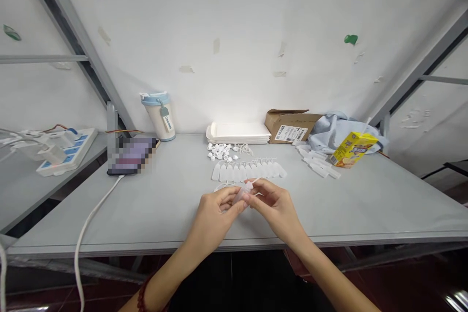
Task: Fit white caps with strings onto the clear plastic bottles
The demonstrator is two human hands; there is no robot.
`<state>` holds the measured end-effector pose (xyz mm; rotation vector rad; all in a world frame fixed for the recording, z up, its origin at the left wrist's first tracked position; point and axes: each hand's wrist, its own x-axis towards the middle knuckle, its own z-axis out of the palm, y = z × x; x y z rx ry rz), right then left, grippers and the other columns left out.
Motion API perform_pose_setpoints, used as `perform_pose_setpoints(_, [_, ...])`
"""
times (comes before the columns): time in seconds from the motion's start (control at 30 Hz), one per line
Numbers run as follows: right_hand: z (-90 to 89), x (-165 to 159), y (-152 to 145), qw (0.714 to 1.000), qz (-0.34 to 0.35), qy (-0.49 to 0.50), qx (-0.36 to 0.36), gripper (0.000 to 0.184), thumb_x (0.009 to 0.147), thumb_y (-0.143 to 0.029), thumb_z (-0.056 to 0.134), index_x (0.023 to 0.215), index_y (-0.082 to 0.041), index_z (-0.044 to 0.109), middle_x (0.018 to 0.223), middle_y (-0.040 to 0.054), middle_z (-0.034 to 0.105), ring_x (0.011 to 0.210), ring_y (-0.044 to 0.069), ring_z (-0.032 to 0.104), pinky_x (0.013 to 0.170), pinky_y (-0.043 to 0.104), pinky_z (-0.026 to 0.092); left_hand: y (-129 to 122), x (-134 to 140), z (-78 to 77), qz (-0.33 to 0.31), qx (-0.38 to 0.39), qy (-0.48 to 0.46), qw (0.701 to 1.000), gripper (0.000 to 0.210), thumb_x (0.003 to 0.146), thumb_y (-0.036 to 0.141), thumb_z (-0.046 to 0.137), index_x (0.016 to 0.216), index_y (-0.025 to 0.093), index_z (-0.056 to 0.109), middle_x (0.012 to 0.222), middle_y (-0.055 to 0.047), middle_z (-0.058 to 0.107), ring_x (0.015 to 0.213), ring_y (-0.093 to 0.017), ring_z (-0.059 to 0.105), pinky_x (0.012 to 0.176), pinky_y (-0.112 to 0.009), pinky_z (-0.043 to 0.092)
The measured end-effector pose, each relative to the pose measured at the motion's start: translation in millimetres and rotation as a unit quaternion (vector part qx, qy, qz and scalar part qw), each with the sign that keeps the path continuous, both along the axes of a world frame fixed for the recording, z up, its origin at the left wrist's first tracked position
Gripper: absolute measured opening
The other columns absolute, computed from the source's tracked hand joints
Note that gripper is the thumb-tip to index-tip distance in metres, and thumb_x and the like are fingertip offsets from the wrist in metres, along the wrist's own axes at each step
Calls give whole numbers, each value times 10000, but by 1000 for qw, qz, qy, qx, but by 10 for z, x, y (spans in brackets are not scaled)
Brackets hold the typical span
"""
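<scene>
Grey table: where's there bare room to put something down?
A broad patch of the table lies bare between the right hand, the yellow box and the front edge; another between the white cable and the left hand. It's crowded beyond the hands: the row of translucent pieces, small white parts, and the cardboard box.

Dark red frilled band (141, 298), black clothing (252, 282)

On the table (365, 204): at left, smartphone (133, 156), with tumbler (158, 119) behind it; centrally, row of plastic pieces (242, 172) before caps (220, 150), stack (239, 132) behind those; rightward, cardboard box (292, 128), then drink carton (353, 149) before cloth (332, 129).
</scene>
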<state>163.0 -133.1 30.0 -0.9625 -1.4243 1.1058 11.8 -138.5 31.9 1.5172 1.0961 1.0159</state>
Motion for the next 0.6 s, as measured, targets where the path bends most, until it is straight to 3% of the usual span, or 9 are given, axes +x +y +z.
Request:
perform_pose_setpoints(0.1, [59, -7, -37, 1000, 20, -3, 10, 206, 787, -357, 620, 898, -185, 644, 780, 29, 613, 665, 145, 607, 596, 278, 544, -15, -1, 33, -15, -61, -67, 996, 279, 798, 346, 614, 994, 191, 490, 791, -19, 708, 781, -171, 663, 766, -311, 516])
perform_pose_setpoints(0.33, [40, 9, -64, 983, -42, -139, 108, 174, 855, -279, 531, 978, -200, 626, 897, 53, 608, 755, 152, 600, 593, 257, 523, 17, 56, -1, -27, -72, -98, 992, 287, 822, 341, 583, 904, 216, 338, 708, 16, 671, 670, -126, 625, 719, -299, 492])
perform_pose_setpoints(0.6, [9, 37, -53, 953, -38, -241, 182, 244, 854, -196, 507, 1089, -200, 572, 958, 75, 607, 803, 167, 579, 629, 283, 516, -50, 71, 12, -10, -42, 12, 999, 299, 847, 425, 512, 776, 223, 303, 619, 51, 592, 569, -123, 567, 529, -219, 401])
